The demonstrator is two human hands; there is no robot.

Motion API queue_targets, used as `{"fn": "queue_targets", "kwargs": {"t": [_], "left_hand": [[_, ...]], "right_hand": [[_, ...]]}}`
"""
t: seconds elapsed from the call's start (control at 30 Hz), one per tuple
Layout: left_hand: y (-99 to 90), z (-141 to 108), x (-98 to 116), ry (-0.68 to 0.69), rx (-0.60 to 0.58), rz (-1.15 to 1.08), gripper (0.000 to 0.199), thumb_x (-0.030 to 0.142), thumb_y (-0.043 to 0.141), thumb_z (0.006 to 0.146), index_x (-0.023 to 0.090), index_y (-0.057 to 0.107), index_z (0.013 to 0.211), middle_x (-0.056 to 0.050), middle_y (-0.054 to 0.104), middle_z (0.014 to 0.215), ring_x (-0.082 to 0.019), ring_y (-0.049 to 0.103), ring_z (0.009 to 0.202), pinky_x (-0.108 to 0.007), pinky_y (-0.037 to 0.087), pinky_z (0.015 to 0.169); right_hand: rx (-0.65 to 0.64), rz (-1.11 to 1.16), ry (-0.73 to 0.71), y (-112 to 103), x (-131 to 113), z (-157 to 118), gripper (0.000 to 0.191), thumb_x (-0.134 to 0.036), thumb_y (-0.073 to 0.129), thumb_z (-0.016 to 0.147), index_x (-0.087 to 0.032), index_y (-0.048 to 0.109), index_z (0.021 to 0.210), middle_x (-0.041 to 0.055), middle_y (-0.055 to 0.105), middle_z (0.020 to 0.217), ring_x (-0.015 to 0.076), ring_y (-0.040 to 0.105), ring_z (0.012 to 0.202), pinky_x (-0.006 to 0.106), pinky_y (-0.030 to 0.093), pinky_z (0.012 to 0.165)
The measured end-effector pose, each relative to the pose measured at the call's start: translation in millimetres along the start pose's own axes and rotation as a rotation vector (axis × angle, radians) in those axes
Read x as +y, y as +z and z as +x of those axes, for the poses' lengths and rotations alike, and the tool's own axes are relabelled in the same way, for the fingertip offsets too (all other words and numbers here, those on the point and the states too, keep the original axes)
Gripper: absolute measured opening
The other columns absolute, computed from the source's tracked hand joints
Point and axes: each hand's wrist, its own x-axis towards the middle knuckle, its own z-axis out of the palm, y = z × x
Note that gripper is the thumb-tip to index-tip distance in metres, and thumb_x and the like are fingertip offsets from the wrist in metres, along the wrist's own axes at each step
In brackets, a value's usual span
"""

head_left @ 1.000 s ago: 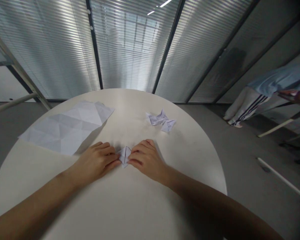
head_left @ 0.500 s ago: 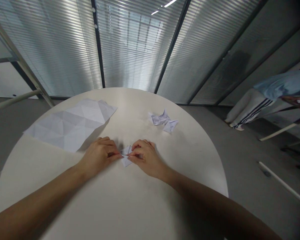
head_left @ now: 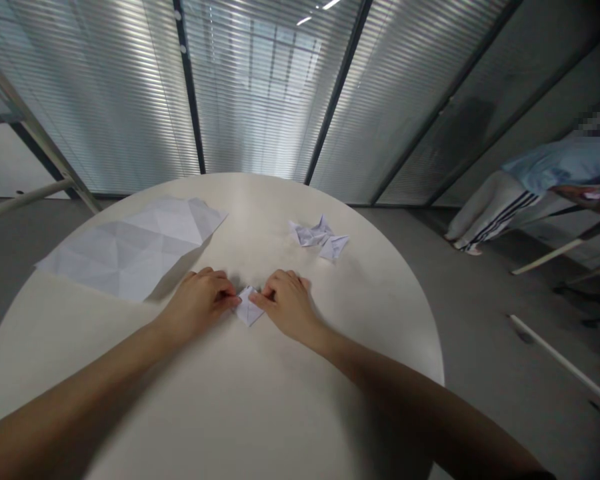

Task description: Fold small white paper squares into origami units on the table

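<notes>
Folded paper diamond (head_left: 249,313) between grips, long axis near-to-far. Left grip (head_left: 199,298) pinches left corner; right grip (head_left: 289,305), lapping further over, pinches right side, fingertips partly hidden.

Rd wht surface (head_left: 260,413) w/ far edge nr partition of horiz. blinds (head_left: 260,127) & dk uprights (head_left: 189,87). Big creased wht sheet (head_left: 130,250) on L side of surface; smaller folded paper shapes (head_left: 313,233) twd far R, can't tell if 1 pc or 2. Bright light strips (head_left: 304,21) up top. L bg: pale tubular frame (head_left: 30,195). R bg: person (head_left: 555,163) bent fwd, lt-blue top, pale trousers (head_left: 493,200) w/ dk side stripes. Pale bar (head_left: 560,359) low R, over grey floor (head_left: 460,293).
</notes>
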Motion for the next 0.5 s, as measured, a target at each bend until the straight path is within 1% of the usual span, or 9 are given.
{"fn": "queue_targets", "kwargs": {"t": [0.07, 0.1, 0.2, 0.3, 0.37, 0.43, 0.5], "left_hand": [[1.2, 0.4, -1.8, -0.012, 0.001, -0.001, 0.019, 0.033, 0.057, 0.085, 0.021, 0.065, 0.071, -0.001, 0.061, 0.074, -0.018, 0.052, 0.077, -0.029, 0.035, 0.070], [1.7, 0.2, -2.9, -0.014, 0.004, -0.009, 0.019, 0.033, 0.057, 0.085, 0.021, 0.064, 0.072, -0.001, 0.061, 0.074, -0.018, 0.052, 0.076, -0.029, 0.035, 0.069], [3.1, -2.2, -5.8, 0.008, 0.007, -0.048, 0.020, 0.035, 0.055, 0.086, 0.021, 0.063, 0.074, -0.001, 0.060, 0.074, -0.017, 0.052, 0.075, -0.028, 0.036, 0.068], [4.0, -5.6, -6.9, 0.073, 0.030, -0.065, 0.020, 0.034, 0.053, 0.087, 0.020, 0.061, 0.076, -0.002, 0.059, 0.075, -0.017, 0.052, 0.076, -0.028, 0.037, 0.068], [4.3, -7.4, -5.7, 0.130, 0.070, -0.072, 0.019, 0.032, 0.051, 0.089, 0.018, 0.060, 0.077, -0.003, 0.060, 0.078, -0.017, 0.052, 0.078, -0.028, 0.038, 0.070], [4.3, -8.6, -3.0, 0.165, 0.120, -0.107, 0.018, 0.029, 0.048, 0.090, 0.018, 0.059, 0.082, -0.005, 0.061, 0.084, -0.018, 0.053, 0.081, -0.029, 0.039, 0.072], [4.1, -9.4, 0.6, 0.148, 0.154, -0.179, 0.018, 0.029, 0.045, 0.092, 0.018, 0.059, 0.088, -0.005, 0.062, 0.086, -0.017, 0.054, 0.081, -0.029, 0.041, 0.073]], "right_hand": [[-0.003, 0.012, 0.020, -2.9, 1.8, -1.2, 0.031, -0.044, 0.068, 0.078, -0.019, 0.060, 0.063, -0.0002, 0.060, 0.080, 0.0179, 0.051, 0.086, 0.033, 0.026, 0.077], [-0.003, 0.026, 0.024, -4.6, 2.7, -1.9, 0.029, -0.044, 0.070, 0.076, -0.019, 0.061, 0.064, -0.0002, 0.061, 0.081, 0.0180, 0.051, 0.087, 0.033, 0.026, 0.078], [-0.002, 0.081, 0.002, -8.8, 4.1, -3.6, 0.016, -0.034, 0.073, 0.074, -0.021, 0.064, 0.077, -0.0006, 0.063, 0.090, 0.0178, 0.052, 0.092, 0.033, 0.028, 0.081], [-0.039, 0.156, -0.047, -9.5, 3.7, -3.2, 0.008, -0.023, 0.070, 0.076, -0.021, 0.064, 0.081, -0.0012, 0.066, 0.087, 0.0163, 0.055, 0.090, 0.032, 0.032, 0.083], [-0.076, 0.291, -0.065, -7.5, 4.0, -1.5, 0.003, -0.019, 0.065, 0.079, -0.021, 0.063, 0.080, -0.0008, 0.067, 0.086, 0.0153, 0.057, 0.087, 0.030, 0.036, 0.081], [-0.099, 0.531, -0.034, -4.7, 5.5, 0.5, 0.002, -0.018, 0.063, 0.079, -0.019, 0.062, 0.077, 0.0016, 0.068, 0.091, 0.0150, 0.061, 0.086, 0.028, 0.042, 0.078], [-0.102, 0.802, 0.036, -2.3, 7.4, 2.0, 0.006, -0.020, 0.065, 0.075, -0.017, 0.062, 0.072, 0.0054, 0.068, 0.100, 0.0155, 0.064, 0.085, 0.029, 0.047, 0.077]]}}
